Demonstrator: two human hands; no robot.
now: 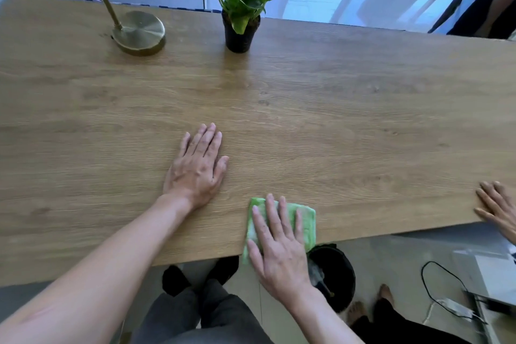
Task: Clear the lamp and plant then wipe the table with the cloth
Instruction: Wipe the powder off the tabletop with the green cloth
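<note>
Pressing the cloth at the table's near edge

Green cloth (304, 220) lies at the near edge of the table (307, 120) (partly overhanging), the right hand (279, 246) flat on it, fingers (269, 212) spread. Left hand (196, 167) rests palm-down beside it, fingers together. Lamp (139, 32) and plant (240, 8) stand at the far edge.

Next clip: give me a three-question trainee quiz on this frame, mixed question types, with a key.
1. True or false: the lamp and plant are already off the table.
2. What lies under the right hand? A) green cloth B) sponge C) nothing
3. How does the left hand sit?

Key: 1 false, both stand at the far edge. 2 A. 3 flat, palm down, on bare wood, holding nothing.
</note>
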